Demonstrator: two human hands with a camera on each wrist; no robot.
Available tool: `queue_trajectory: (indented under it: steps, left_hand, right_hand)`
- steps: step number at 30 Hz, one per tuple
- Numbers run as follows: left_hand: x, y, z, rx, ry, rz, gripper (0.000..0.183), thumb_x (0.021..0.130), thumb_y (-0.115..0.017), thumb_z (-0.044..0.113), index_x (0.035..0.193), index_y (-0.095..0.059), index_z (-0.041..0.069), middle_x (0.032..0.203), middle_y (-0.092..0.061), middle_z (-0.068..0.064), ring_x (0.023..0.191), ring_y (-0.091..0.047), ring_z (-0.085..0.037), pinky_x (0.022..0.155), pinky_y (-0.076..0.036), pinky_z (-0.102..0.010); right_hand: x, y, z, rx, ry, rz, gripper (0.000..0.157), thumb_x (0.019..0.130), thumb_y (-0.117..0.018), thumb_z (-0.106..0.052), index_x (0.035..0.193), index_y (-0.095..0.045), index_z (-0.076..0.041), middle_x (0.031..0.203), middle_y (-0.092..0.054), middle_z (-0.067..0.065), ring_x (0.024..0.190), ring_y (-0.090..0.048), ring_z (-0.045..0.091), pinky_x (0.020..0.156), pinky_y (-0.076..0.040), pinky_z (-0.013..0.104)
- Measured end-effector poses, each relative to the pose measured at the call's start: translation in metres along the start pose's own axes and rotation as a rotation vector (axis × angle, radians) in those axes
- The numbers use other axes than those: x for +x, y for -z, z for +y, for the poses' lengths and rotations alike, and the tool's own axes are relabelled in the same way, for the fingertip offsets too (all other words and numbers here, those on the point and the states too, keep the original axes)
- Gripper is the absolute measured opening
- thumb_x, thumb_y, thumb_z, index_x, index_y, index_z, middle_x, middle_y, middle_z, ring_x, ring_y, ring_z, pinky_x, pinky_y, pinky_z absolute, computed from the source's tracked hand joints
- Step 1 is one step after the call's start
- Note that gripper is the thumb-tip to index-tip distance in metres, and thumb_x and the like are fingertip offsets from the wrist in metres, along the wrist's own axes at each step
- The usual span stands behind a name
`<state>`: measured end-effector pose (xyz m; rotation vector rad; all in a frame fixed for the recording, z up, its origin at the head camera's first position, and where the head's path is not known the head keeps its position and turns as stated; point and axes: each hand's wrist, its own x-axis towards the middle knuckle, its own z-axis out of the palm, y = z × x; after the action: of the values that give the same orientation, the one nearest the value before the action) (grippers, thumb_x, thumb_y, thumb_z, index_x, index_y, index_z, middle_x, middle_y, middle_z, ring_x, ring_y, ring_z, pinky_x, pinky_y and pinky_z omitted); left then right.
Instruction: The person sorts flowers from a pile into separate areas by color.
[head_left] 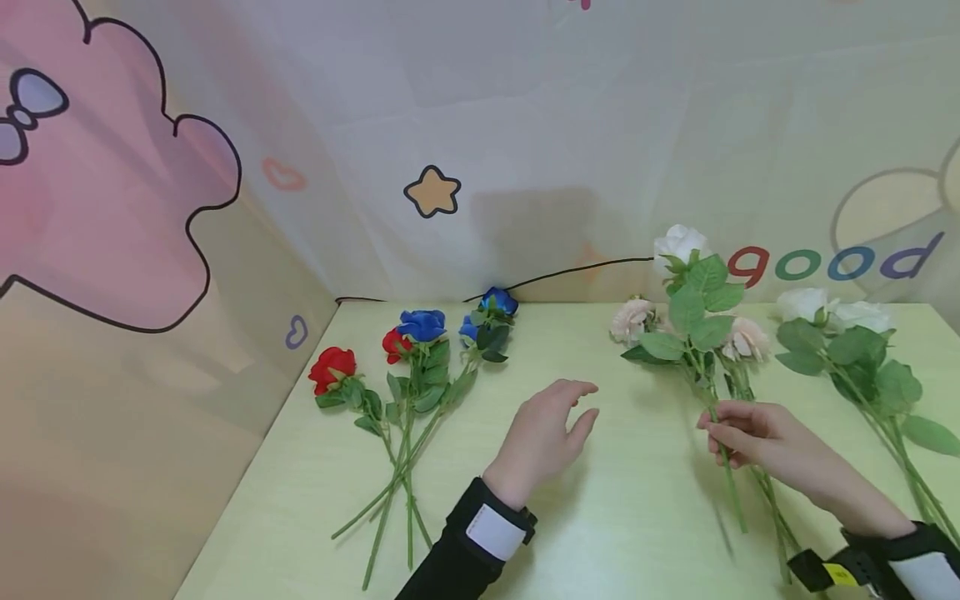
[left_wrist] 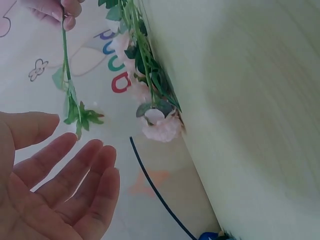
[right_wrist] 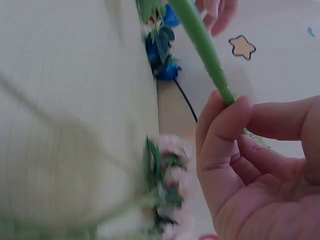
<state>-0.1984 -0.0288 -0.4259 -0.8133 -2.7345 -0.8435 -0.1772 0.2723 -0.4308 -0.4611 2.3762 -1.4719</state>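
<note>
the right hand (head_left: 757, 437) holds a white rose (head_left: 688, 308) above the counter (head_left: 600, 525), its grip clamped on the green stem, pinched between thumb and fingertips. the rose leans a little, bloom up and away from the person, bare stem end pointing down toward the near side. in the head view its leaves cover part of the pale pink roses (head_left: 632, 320) lying behind and beneath it, whose stems run past the right hand.

the left hand (head_left: 540, 429) hangs over the middle of the counter, its grip apart: thumb and fingers spread and gently bent, well clear of the held stem.

farther right lie more white roses (head_left: 862, 317) with broad leaves, their stems slanting toward the right forearm. on the left side red roses (head_left: 332, 370) and blue roses (head_left: 422, 326) lie together, blooms toward the back, stems crossing one another.

behind the counter stands a pale backdrop (head_left: 525, 142) printed with an orange star (head_left: 432, 192) and the coloured word "good" (head_left: 847, 260).
</note>
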Motion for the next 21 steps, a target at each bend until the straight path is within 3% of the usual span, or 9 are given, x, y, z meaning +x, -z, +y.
queue_trajectory:
  steps: [8, 12, 15, 18, 19, 21]
  left_hand:
    - [-0.002, -0.005, 0.008, 0.086, -0.057, -0.084, 0.031, 0.102, -0.06, 0.024, 0.131, -0.064, 0.014, 0.129, -0.069, -0.001, 0.119, -0.067, -0.016, 0.098, -0.053, -0.026]
    - [-0.004, -0.005, 0.009, 0.095, -0.068, -0.098, 0.031, 0.102, -0.06, 0.024, 0.131, -0.063, 0.014, 0.129, -0.069, -0.001, 0.119, -0.066, -0.016, 0.098, -0.053, -0.026]
    - [-0.005, -0.005, 0.01, 0.095, -0.072, -0.102, 0.031, 0.102, -0.059, 0.024, 0.131, -0.063, 0.014, 0.129, -0.069, -0.001, 0.119, -0.066, -0.016, 0.099, -0.053, -0.026]
    - [-0.006, -0.005, 0.01, 0.093, -0.074, -0.106, 0.031, 0.102, -0.058, 0.024, 0.132, -0.063, 0.014, 0.129, -0.069, -0.001, 0.119, -0.066, -0.015, 0.099, -0.052, -0.026]
    - [-0.007, -0.005, 0.01, 0.093, -0.075, -0.106, 0.031, 0.102, -0.058, 0.024, 0.132, -0.063, 0.014, 0.128, -0.069, -0.001, 0.119, -0.066, -0.015, 0.099, -0.052, -0.026]
    - [-0.007, -0.005, 0.011, 0.092, -0.079, -0.105, 0.031, 0.102, -0.058, 0.024, 0.131, -0.064, 0.014, 0.128, -0.069, -0.001, 0.119, -0.066, -0.015, 0.099, -0.052, -0.025]
  right_hand:
    - [-0.04, 0.043, 0.013, -0.192, -0.164, 0.135, 0.032, 0.109, -0.043, -0.015, 0.121, -0.056, 0.012, 0.082, -0.064, -0.004, 0.07, -0.059, 0.01, 0.062, -0.052, 0.026]
    - [-0.055, 0.064, 0.039, -0.27, -0.164, 0.297, 0.032, 0.107, -0.043, -0.006, 0.116, -0.053, 0.024, 0.073, -0.062, -0.007, 0.062, -0.058, 0.007, 0.054, -0.049, 0.023]
    - [-0.063, 0.085, 0.097, -0.268, -0.076, 0.489, 0.026, 0.105, -0.045, -0.003, 0.105, -0.071, -0.006, 0.063, -0.06, -0.011, 0.051, -0.055, 0.004, 0.045, -0.045, 0.021]
    - [-0.068, 0.103, 0.156, -0.221, 0.051, 0.663, 0.047, 0.105, -0.046, -0.005, 0.093, -0.063, -0.047, 0.056, -0.055, -0.02, 0.042, -0.049, 0.001, 0.038, -0.037, 0.018]
    - [-0.069, 0.105, 0.167, -0.222, 0.09, 0.712, 0.055, 0.104, -0.047, -0.004, 0.09, -0.056, -0.057, 0.055, -0.053, -0.024, 0.04, -0.046, -0.001, 0.036, -0.036, 0.017]
    - [-0.071, 0.102, 0.164, -0.204, 0.093, 0.763, 0.063, 0.102, -0.045, 0.002, 0.087, -0.054, -0.059, 0.052, -0.048, -0.026, 0.038, -0.042, -0.002, 0.035, -0.033, 0.014]
